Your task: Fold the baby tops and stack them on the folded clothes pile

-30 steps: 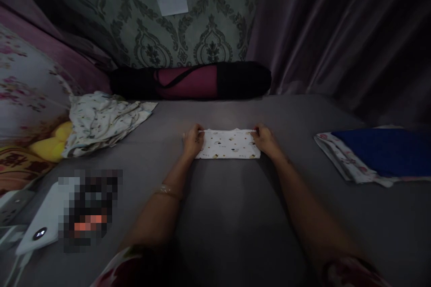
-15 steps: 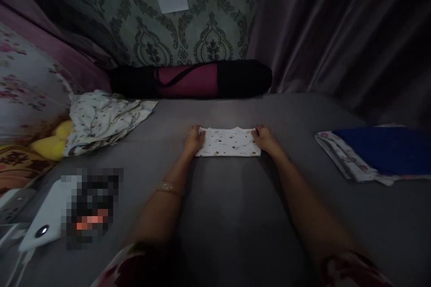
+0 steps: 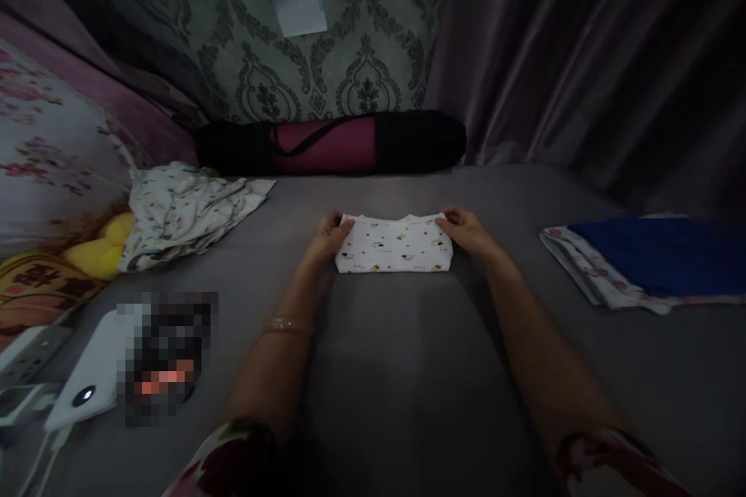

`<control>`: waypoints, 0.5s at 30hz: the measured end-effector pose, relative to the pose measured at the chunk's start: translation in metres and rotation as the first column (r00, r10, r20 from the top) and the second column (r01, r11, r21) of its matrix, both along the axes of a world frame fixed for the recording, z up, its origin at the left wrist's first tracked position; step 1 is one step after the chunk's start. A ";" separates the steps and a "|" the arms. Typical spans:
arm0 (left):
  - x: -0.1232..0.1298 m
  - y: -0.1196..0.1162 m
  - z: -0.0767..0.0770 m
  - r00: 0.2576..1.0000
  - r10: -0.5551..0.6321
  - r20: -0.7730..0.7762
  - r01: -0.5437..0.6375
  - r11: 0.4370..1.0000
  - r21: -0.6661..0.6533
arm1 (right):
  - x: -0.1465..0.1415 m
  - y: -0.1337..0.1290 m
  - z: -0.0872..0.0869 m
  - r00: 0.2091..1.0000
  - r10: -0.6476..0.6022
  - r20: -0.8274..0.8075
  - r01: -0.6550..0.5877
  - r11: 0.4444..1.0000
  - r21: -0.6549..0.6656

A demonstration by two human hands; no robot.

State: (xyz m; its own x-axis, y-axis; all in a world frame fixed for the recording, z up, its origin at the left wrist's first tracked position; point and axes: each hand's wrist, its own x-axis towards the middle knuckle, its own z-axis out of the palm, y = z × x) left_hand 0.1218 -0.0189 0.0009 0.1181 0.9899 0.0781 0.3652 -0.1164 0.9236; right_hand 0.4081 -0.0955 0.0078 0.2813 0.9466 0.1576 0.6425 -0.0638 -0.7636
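Note:
A white cloth garment (image 3: 393, 247) with small printed figures is folded into a flat rectangle in the middle of the grey sheet (image 3: 373, 373). My left hand (image 3: 333, 234) pinches its far left corner between thumb and fingers. At the far right corner, my right hand (image 3: 465, 229) grips the fabric the same way. The far edge looks slightly lifted and dips in the middle, while the near edge lies along the sheet. Part of my fingers is hidden behind the cloth.
Folded fabrics with a blue piece (image 3: 658, 252) on top lie at right. Leftward are a crumpled patterned cloth (image 3: 180, 210), a yellow plush thing (image 3: 102, 248), a white power bank (image 3: 99, 365) with a cable, and a power strip (image 3: 32, 357). A long black-and-pink bag (image 3: 326, 144) lies along the wall.
Both hands have shifted to the cloth's far corners and raised its far edge a little. The near edge has stayed almost in place. The view has tilted slightly.

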 end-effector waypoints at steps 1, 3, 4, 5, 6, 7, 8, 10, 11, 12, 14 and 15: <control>-0.001 -0.002 0.007 0.996 0.002 0.091 -0.001 1.000 -0.011 | 0.001 -0.002 0.006 0.993 0.012 -0.120 -0.010 1.000 0.018; -0.004 -0.005 0.023 0.975 -0.007 0.221 0.003 1.000 0.018 | 0.002 -0.007 0.019 0.942 0.028 -0.334 -0.019 0.999 0.032; -0.006 -0.006 0.031 0.963 -0.022 0.270 0.006 0.998 0.059 | 0.002 -0.010 0.026 0.920 0.040 -0.389 -0.016 0.998 0.065; -0.007 -0.007 0.037 0.950 -0.047 0.307 0.014 0.994 0.110 | 0.003 -0.012 0.033 0.904 0.062 -0.424 -0.016 0.994 0.111; -0.009 -0.007 0.043 0.941 -0.075 0.332 0.021 0.986 0.163 | 0.004 -0.014 0.039 0.891 0.093 -0.444 -0.020 0.986 0.165; -0.012 -0.007 0.048 0.935 -0.101 0.340 0.029 0.977 0.211 | 0.006 -0.017 0.044 0.882 0.128 -0.453 -0.032 0.976 0.215; -0.014 -0.007 0.052 0.934 -0.125 0.335 0.041 0.968 0.247 | 0.007 -0.020 0.048 0.878 0.165 -0.449 -0.054 0.967 0.249; -0.021 -0.010 0.058 0.944 -0.190 0.270 0.118 0.958 0.261 | 0.011 -0.026 0.055 0.882 0.235 -0.408 -0.151 0.962 0.226; -0.025 -0.012 0.060 0.947 -0.241 0.211 0.191 0.954 0.231 | 0.013 -0.029 0.057 0.884 0.272 -0.379 -0.227 0.961 0.161; -0.029 -0.015 0.063 0.942 -0.304 0.141 0.279 0.944 0.176 | 0.015 -0.033 0.059 0.882 0.314 -0.352 -0.310 0.948 0.072; -0.038 -0.021 0.069 0.891 -0.454 -0.011 0.454 0.891 0.022 | 0.018 -0.039 0.063 0.859 0.401 -0.320 -0.456 0.882 -0.121; -0.042 -0.024 0.072 0.849 -0.523 -0.077 0.521 0.852 -0.051 | 0.019 -0.041 0.064 0.844 0.437 -0.310 -0.507 0.840 -0.196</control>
State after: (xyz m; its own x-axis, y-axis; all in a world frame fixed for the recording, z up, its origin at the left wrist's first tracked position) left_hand 0.0800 -0.0429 0.0732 0.6229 0.7821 0.0180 0.3347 -0.2872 0.8975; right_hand 0.4274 -0.1365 0.0721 -0.2144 0.9685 -0.1265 0.4416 -0.0194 -0.8970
